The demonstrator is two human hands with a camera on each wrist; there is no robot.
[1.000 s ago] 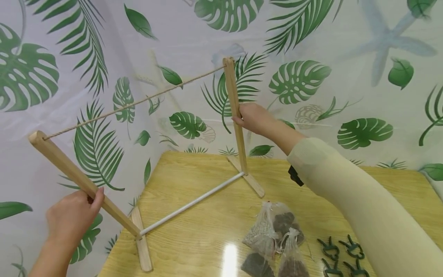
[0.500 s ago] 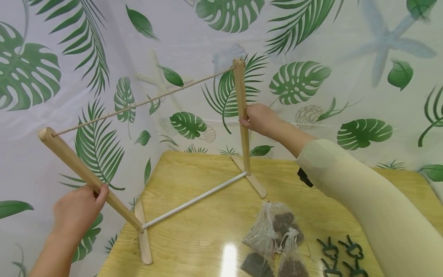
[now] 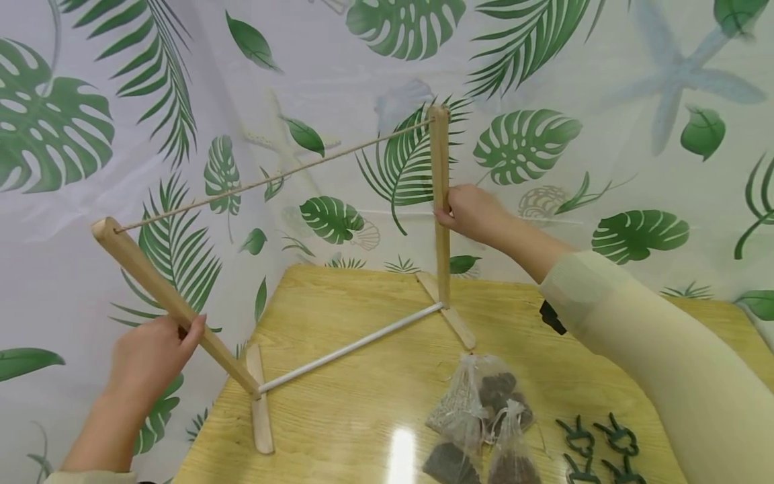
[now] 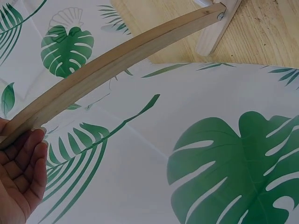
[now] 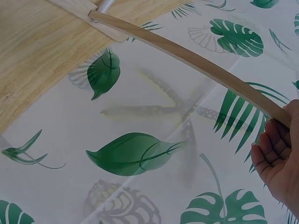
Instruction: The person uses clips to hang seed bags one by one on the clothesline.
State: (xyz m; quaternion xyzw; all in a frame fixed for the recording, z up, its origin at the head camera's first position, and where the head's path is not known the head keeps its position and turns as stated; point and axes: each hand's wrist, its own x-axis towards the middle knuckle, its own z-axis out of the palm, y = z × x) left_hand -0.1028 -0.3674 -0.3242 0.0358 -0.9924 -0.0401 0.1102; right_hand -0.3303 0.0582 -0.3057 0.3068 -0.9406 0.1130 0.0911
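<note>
A wooden rack stands on the table, its two posts joined low down by a white rod and at the top by a thin rope. My left hand grips the left post around its middle; that post leans outward to the left. Around the right post, nearly upright, my right hand is curled at mid-height. Flat wooden feet, the left foot and the right foot, lie on the tabletop. Both wrist views show fingers bent against the posts.
Several mesh drawstring bags with dark and pale contents lie at the table's front middle. To their right are several dark green clips. A leaf-printed cloth hangs behind and left of the wooden table.
Both hands have moved right, carrying the posts with them. The right post has come closer to upright, and the rack's feet have shifted slightly right; the left foot has also moved back.
</note>
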